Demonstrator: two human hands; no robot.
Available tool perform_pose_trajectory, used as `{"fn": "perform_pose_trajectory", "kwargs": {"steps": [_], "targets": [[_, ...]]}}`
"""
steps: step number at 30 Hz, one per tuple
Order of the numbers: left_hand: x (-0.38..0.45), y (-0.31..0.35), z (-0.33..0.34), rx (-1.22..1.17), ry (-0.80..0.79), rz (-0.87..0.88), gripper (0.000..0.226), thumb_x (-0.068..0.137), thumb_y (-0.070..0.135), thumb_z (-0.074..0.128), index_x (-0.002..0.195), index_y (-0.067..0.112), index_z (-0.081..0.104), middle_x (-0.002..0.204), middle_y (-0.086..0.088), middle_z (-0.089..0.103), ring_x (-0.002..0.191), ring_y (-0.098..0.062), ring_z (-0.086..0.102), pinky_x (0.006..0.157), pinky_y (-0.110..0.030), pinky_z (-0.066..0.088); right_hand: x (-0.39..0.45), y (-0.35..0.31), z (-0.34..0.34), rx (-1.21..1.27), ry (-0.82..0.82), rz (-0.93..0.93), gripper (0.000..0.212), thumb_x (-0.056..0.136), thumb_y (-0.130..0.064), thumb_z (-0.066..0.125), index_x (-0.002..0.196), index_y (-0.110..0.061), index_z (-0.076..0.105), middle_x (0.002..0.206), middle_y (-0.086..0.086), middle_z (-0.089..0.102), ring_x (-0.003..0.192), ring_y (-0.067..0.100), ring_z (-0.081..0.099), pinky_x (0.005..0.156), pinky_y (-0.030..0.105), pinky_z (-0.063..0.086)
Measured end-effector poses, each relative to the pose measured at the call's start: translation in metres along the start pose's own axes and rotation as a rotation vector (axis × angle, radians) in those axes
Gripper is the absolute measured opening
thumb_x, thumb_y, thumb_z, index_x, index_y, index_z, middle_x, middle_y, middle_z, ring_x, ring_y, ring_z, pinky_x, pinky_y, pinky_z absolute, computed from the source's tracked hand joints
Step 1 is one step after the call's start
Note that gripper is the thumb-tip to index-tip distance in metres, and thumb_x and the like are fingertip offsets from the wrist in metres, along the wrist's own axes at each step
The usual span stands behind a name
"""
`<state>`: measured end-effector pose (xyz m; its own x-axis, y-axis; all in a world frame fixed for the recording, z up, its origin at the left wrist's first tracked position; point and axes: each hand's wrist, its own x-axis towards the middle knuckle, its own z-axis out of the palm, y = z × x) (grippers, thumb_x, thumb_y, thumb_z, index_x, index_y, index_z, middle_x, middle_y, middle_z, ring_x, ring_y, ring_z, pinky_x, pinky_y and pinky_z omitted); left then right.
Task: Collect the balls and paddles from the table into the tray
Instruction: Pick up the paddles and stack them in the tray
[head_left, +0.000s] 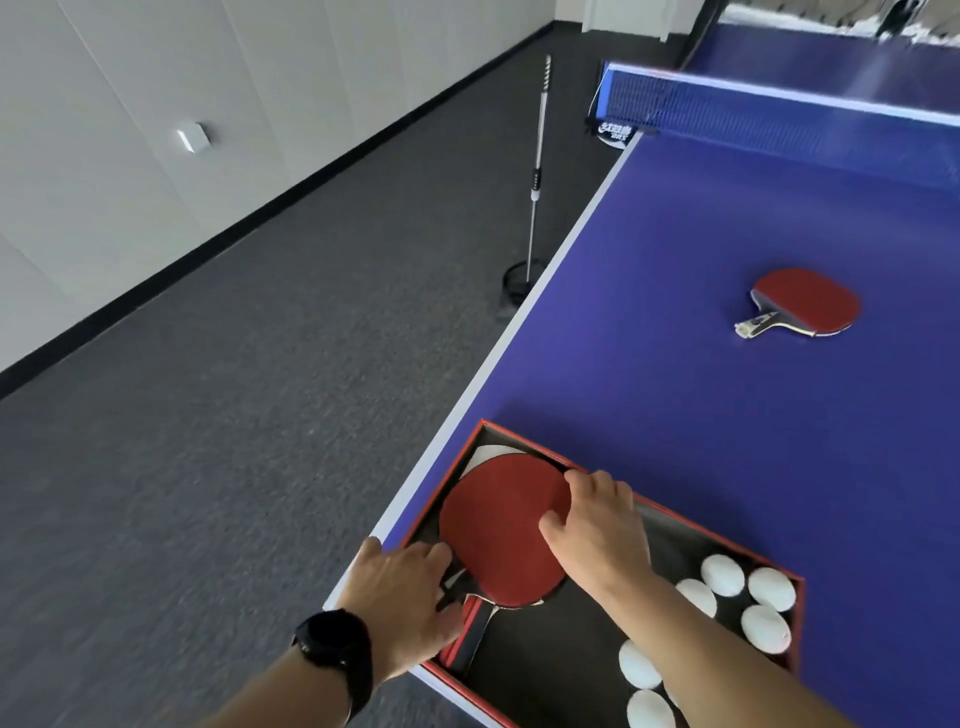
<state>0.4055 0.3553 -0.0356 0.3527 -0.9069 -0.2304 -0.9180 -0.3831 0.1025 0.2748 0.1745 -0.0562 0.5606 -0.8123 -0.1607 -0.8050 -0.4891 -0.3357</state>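
A red-rimmed black tray (670, 512) sits at the near left corner of the blue table (727, 405). A red paddle (501, 525) lies in the tray's left part, on top of another paddle whose white edge shows beneath it. My right hand (597, 525) grips the red paddle's right edge, thumb on its face. My left hand (410, 597) rests on the tray's left rim beside the paddle's handle, fingers spread. Several white balls (722, 574) lie in the tray's right part. A second red paddle (805, 301) lies on the table farther out.
The net (779, 104) crosses the table at the far end. A ball-picker pole with a black basket (522, 283) stands on the grey carpet beside the table's left edge. A white wall runs along the left.
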Motion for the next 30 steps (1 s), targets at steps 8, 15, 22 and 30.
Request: {"fn": "perform_pose_trajectory", "kwargs": {"steps": [8, 15, 22, 30], "targets": [[0.067, 0.044, -0.051, -0.155, 0.298, 0.095, 0.051, 0.078, 0.064, 0.044, 0.112, 0.029, 0.058, 0.106, 0.010, 0.065, 0.100, -0.021, 0.061, 0.088, -0.042, 0.045, 0.008, 0.050, -0.062, 0.132, 0.065, 0.017, 0.053, 0.094, -0.044, 0.048, 0.142, -0.023, 0.037, 0.138, 0.000, 0.045, 0.123, 0.023, 0.045, 0.097, 0.037, 0.044], [0.160, 0.170, -0.084, -0.282, 0.230, 0.185, 0.077, 0.080, 0.064, 0.031, 0.149, 0.035, 0.014, 0.159, 0.004, 0.020, 0.146, -0.017, 0.016, 0.120, -0.051, 0.006, 0.031, 0.188, -0.153, 0.091, 0.260, 0.168, 0.067, 0.096, -0.047, 0.045, 0.152, -0.021, 0.018, 0.157, 0.004, 0.026, 0.141, 0.024, 0.025, 0.112, 0.039, 0.034], [0.279, 0.289, -0.084, -0.374, 0.247, 0.130, 0.066, 0.091, 0.059, 0.034, 0.148, 0.026, 0.023, 0.155, 0.000, 0.032, 0.139, -0.022, 0.031, 0.116, -0.049, 0.023, 0.086, 0.329, -0.196, 0.084, 0.244, 0.246, 0.069, 0.097, -0.051, 0.038, 0.154, -0.024, 0.010, 0.162, 0.003, 0.012, 0.148, 0.023, 0.010, 0.118, 0.039, 0.021], [0.401, 0.348, -0.050, -0.284, 0.249, 0.000, 0.048, 0.093, 0.031, 0.050, 0.138, 0.019, 0.038, 0.138, -0.001, 0.048, 0.120, -0.026, 0.045, 0.092, -0.045, 0.045, 0.199, 0.422, -0.193, 0.118, 0.129, 0.205, 0.064, 0.098, -0.046, 0.040, 0.152, -0.021, 0.017, 0.154, 0.003, 0.029, 0.137, 0.026, 0.031, 0.106, 0.042, 0.039]]}}
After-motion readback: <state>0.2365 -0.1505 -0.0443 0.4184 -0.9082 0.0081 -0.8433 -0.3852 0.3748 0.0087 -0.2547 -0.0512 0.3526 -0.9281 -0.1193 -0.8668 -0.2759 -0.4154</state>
